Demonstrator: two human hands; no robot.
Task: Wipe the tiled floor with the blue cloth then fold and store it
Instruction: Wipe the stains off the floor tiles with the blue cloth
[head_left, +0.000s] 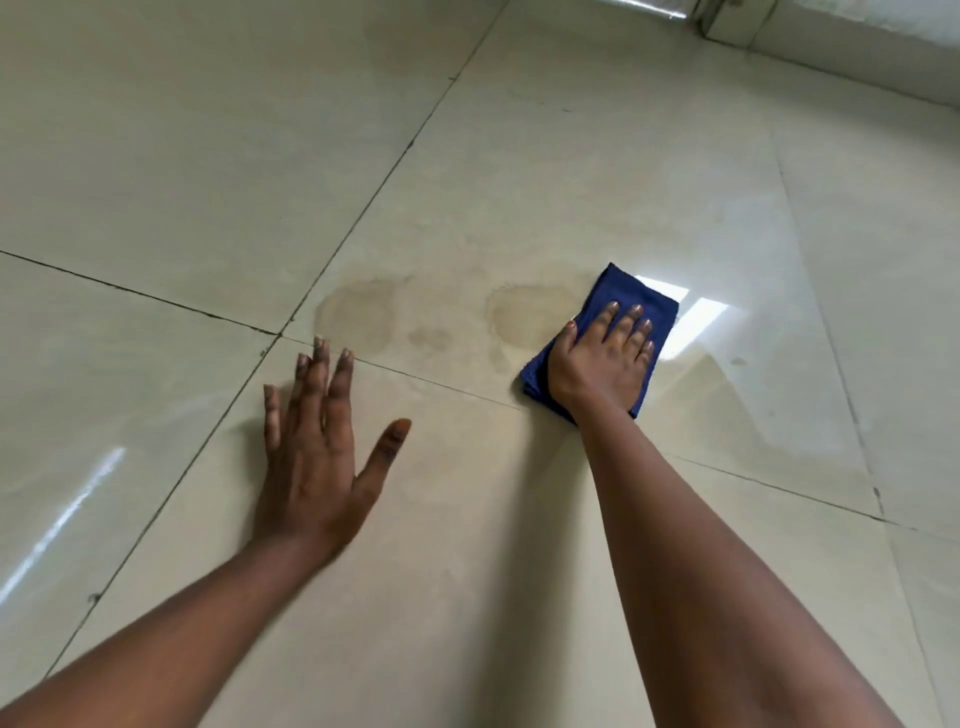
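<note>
Right hand (597, 364) flat atop folded blue cloth (631, 293), fingers (631, 325) spread.

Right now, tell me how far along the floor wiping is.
Done: the tile right of the blue cloth looks glossy, perhaps already wiped. In hand: the right hand presses the folded cloth flat on the tiled floor, beside a brownish stain; the left hand rests spread on the floor. Left: that stain, a second stain further left, then storing the cloth.
</note>
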